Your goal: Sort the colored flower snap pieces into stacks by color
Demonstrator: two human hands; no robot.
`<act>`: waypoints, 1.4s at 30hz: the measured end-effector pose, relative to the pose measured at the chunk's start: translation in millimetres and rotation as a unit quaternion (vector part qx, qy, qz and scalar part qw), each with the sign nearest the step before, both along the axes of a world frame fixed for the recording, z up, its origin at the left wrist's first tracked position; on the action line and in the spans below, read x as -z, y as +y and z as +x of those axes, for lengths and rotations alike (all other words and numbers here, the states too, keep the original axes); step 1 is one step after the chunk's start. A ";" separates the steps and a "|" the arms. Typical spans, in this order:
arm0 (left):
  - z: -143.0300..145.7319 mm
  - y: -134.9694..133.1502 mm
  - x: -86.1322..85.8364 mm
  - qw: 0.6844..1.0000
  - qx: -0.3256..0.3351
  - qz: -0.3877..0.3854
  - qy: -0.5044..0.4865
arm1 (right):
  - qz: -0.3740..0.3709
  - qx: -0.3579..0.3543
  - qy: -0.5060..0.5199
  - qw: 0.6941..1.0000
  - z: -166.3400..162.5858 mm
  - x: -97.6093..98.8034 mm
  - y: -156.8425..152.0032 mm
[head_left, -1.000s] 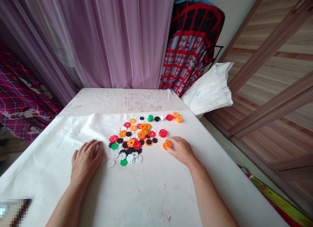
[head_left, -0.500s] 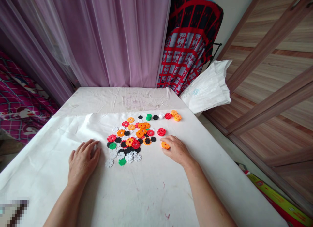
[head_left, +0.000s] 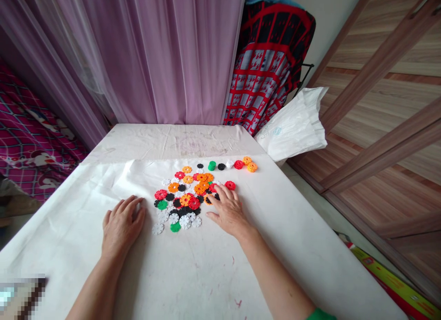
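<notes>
My left hand (head_left: 123, 223) lies palm down on the white cloth, left of the pile, fingers slightly bent and holding nothing. My right hand (head_left: 229, 210) is over the right edge of the pile, fingers spread, palm down. Its fingertips are by an orange notched disc (head_left: 208, 199) with a black one on it. What lies beneath the palm is hidden. The loose plastic snowflake discs include a red disc (head_left: 161, 194), a green disc (head_left: 175, 227), a white disc (head_left: 157, 229) and an orange disc (head_left: 173, 187). Just beyond my right fingers is a red stack (head_left: 230, 185).
A row of small stacks runs along the back: green (head_left: 212, 165), black (head_left: 221, 167), white (head_left: 229, 163), red (head_left: 238, 164) and orange (head_left: 252, 167). A white bag (head_left: 296, 127) stands past the table's right edge. Purple curtains (head_left: 165, 58) hang behind.
My right hand has moved left to the pile and its fingers have spread. The orange disc that was at its fingertips is out of sight. My left hand stays resting.
</notes>
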State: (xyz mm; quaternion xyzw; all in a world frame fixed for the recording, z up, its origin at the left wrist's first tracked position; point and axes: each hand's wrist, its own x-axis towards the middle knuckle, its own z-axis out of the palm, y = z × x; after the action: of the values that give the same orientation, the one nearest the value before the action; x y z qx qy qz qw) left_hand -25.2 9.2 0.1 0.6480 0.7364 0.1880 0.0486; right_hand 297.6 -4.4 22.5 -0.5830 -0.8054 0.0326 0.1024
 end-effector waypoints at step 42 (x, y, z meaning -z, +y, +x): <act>-0.7 -0.1 0.2 1.000 0.005 0.013 0.005 | -0.004 0.154 0.052 0.987 62.2 -4.3 -4.9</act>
State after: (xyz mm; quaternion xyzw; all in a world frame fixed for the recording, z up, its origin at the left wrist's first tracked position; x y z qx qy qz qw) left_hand -25.9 9.2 0.0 0.6531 0.7311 0.1940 0.0371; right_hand 359.7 -9.2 26.8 -0.6977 -0.6996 0.0497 0.1458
